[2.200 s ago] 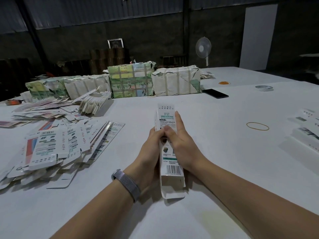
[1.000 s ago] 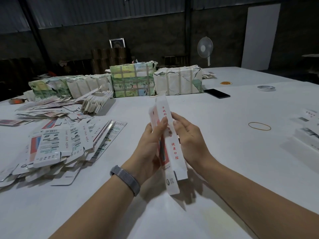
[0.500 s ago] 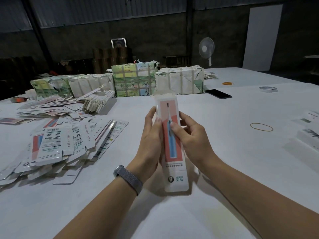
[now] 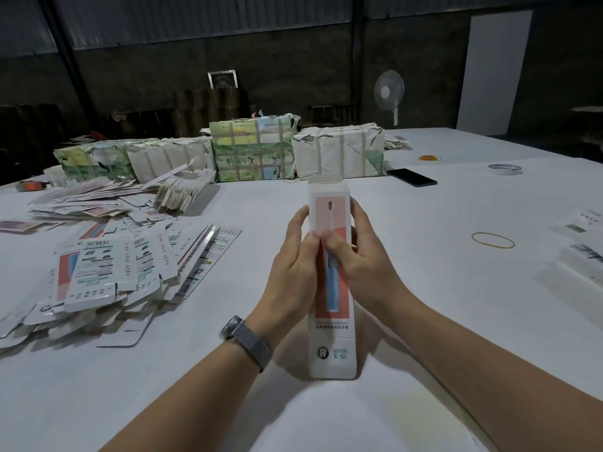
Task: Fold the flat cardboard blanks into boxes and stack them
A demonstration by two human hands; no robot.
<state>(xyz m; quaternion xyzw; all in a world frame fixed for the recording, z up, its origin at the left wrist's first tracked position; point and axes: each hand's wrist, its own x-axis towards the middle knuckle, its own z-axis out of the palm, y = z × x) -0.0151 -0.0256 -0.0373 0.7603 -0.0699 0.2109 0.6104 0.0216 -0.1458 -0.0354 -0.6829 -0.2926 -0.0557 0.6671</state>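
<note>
The box (image 4: 331, 288) is thin printed cardboard with a smooth, faintly satin face. The flat blanks (image 4: 107, 269) are the same card — slightly glossy where light catches. The table (image 4: 228, 402) looks matt white and smooth. The wrapped bundles (image 4: 339, 154) are crinkled paper bound with tape. The watch strap (image 4: 251, 344) is woven metal mesh — dull grey. The phone (image 4: 411, 177) is glossy black.

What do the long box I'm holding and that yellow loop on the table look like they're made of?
Long white printed box: thin coated cardboard, going by its creased edges and slight sheen. Thin yellow loop: probably a rubber band, lying limp and flat.
</note>
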